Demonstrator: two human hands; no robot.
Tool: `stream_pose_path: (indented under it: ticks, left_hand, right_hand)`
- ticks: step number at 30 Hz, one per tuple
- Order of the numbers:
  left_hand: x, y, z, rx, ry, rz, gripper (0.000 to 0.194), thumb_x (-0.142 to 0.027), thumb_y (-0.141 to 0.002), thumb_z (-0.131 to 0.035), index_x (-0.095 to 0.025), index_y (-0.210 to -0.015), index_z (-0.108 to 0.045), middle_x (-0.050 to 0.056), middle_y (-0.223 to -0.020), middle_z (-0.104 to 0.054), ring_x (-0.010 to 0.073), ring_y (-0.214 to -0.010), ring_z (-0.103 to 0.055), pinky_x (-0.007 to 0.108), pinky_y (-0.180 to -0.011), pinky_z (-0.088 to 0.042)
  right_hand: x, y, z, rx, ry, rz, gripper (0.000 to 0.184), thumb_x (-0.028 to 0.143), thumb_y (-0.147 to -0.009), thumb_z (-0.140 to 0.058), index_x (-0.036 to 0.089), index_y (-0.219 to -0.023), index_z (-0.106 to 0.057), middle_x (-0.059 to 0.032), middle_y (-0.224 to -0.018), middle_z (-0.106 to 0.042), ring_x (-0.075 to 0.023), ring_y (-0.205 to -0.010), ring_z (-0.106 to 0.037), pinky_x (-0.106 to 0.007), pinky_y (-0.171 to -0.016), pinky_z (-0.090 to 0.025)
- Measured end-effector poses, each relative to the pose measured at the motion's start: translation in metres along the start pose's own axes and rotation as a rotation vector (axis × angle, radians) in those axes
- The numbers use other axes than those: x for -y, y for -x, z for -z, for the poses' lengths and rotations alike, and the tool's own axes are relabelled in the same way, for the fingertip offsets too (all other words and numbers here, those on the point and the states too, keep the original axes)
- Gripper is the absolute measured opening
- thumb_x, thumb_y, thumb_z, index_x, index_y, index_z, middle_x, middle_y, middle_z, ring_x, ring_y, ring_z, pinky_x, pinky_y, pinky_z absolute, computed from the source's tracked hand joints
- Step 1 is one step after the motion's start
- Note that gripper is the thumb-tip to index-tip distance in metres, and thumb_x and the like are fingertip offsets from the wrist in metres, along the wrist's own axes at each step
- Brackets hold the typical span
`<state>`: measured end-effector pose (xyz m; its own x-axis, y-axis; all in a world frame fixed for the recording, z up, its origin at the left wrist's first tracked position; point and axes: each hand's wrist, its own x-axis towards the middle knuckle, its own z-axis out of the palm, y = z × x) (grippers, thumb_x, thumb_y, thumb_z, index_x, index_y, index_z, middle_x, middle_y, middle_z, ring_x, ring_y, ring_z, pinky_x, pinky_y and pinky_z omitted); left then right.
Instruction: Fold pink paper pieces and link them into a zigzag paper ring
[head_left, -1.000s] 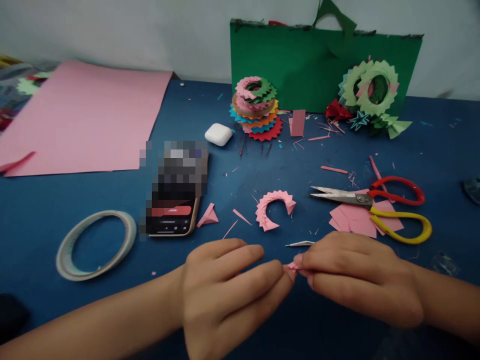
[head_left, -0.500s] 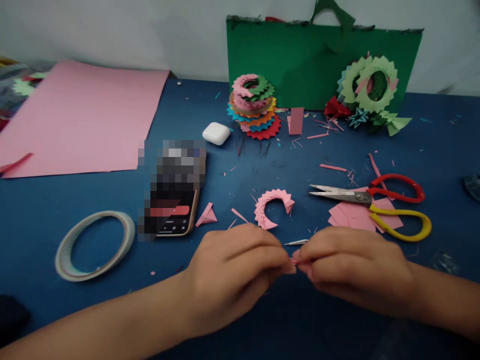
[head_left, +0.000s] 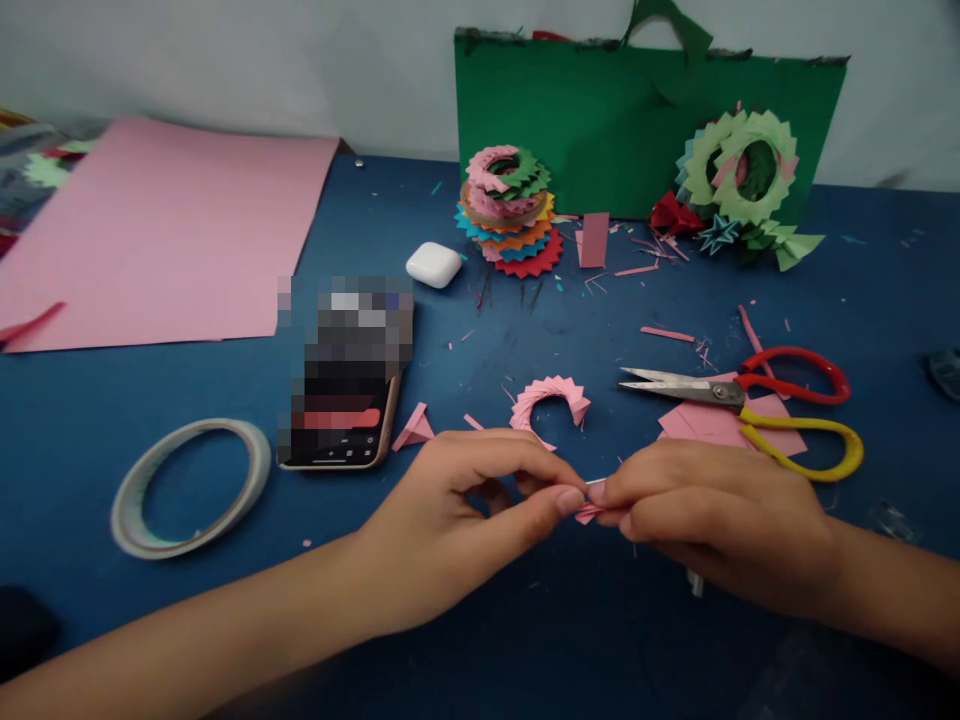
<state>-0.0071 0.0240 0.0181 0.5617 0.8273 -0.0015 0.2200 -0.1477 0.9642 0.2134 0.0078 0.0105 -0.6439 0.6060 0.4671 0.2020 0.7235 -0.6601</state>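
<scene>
A small folded piece of pink paper [head_left: 588, 513] is pinched between my two hands, mostly covered by the fingers. My left hand [head_left: 480, 520] grips its left side with thumb and forefinger, the other fingers curled behind. On the other side my right hand [head_left: 712, 530] is closed on the same piece. A thin pale tool [head_left: 696, 582] shows partly below my right hand; I cannot tell whether it is held or lies on the table. Just beyond the fingers lies a curved chain of pink folded paper [head_left: 544, 400], with a loose pink folded piece [head_left: 413, 430] to its left.
Scissors [head_left: 724, 392] with red and yellow handles rest on pink paper pieces [head_left: 701, 430]. Leftward are a tape roll [head_left: 259, 480], a phone [head_left: 352, 440], a white case [head_left: 433, 265] and a pink sheet [head_left: 180, 240]. Stacked paper rings [head_left: 510, 215] stand before a green board [head_left: 600, 130].
My left hand has turned so its thumb and forefinger now show, with a gap between hand and fingers. More of the pink piece is visible. The pale tool's lower end now shows below my right hand.
</scene>
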Motion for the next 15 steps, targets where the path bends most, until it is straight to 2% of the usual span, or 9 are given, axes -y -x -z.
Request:
stream_pose_path:
  ticks: [5, 8, 11, 15]
  left_hand:
    - [-0.001, -0.0012, 0.0014, 0.061, -0.008, 0.044, 0.009, -0.018, -0.081, -0.061, -0.017, -0.078, -0.07, -0.001, -0.066, -0.063, 0.0058, -0.054, -0.056, 0.011, -0.044, -0.041]
    - [-0.0009, -0.0001, 0.0023, 0.086, -0.016, 0.048, 0.009, -0.018, -0.081, -0.061, -0.017, -0.08, -0.07, 0.0, -0.068, -0.065, 0.0081, -0.06, -0.059, 0.012, -0.047, -0.043]
    - [-0.0006, 0.0009, 0.0028, 0.099, -0.021, 0.021, 0.011, -0.017, -0.082, -0.059, -0.017, -0.079, -0.07, 0.001, -0.068, -0.065, 0.0088, -0.06, -0.059, 0.013, -0.048, -0.045]
    - [-0.0002, 0.0007, 0.0026, 0.106, -0.042, -0.011, 0.011, -0.015, -0.082, -0.058, -0.016, -0.079, -0.069, 0.001, -0.068, -0.066, 0.0089, -0.06, -0.059, 0.014, -0.049, -0.045]
  right_hand:
    - [0.0035, -0.0021, 0.0047, 0.015, 0.104, 0.054, 0.012, 0.009, -0.09, -0.048, 0.011, -0.092, -0.06, -0.0088, -0.095, -0.068, -0.0124, -0.092, -0.063, -0.022, -0.08, -0.051]
    - [0.0033, -0.0045, 0.0061, 0.034, 0.202, 0.174, 0.023, 0.01, -0.093, -0.04, 0.012, -0.085, -0.062, -0.0082, -0.09, -0.069, -0.015, -0.091, -0.062, -0.026, -0.078, -0.051]
    - [0.0031, -0.0048, 0.0041, 0.004, 0.311, 0.28, 0.026, 0.009, -0.089, -0.042, 0.015, -0.076, -0.064, -0.0056, -0.084, -0.07, -0.0166, -0.089, -0.063, -0.027, -0.072, -0.051]
    - [0.0039, -0.0033, 0.0004, -0.016, 0.36, 0.329, 0.026, 0.01, -0.087, -0.047, 0.016, -0.07, -0.065, -0.0039, -0.083, -0.069, -0.0169, -0.087, -0.063, -0.028, -0.067, -0.05]
